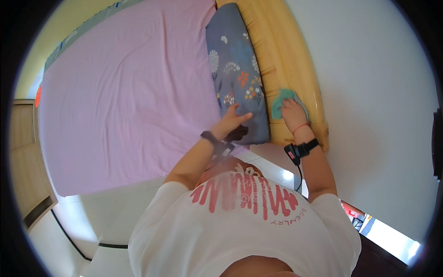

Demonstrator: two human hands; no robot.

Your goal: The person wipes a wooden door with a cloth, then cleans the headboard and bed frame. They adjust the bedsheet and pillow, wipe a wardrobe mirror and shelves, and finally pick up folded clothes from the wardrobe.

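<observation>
Pressing teal cloth (282, 102) flat on wooden headboard (286, 64) under right hand (293, 114), fingers together; left hand (232, 121), fingers spread, resting on floral pillow (237, 74), pink bed (124, 97) left.

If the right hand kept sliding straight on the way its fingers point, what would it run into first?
The right hand presses a teal cloth onto the wooden headboard. Straight on, it seems to meet only more headboard; the floral pillow lies beside that line.
</observation>
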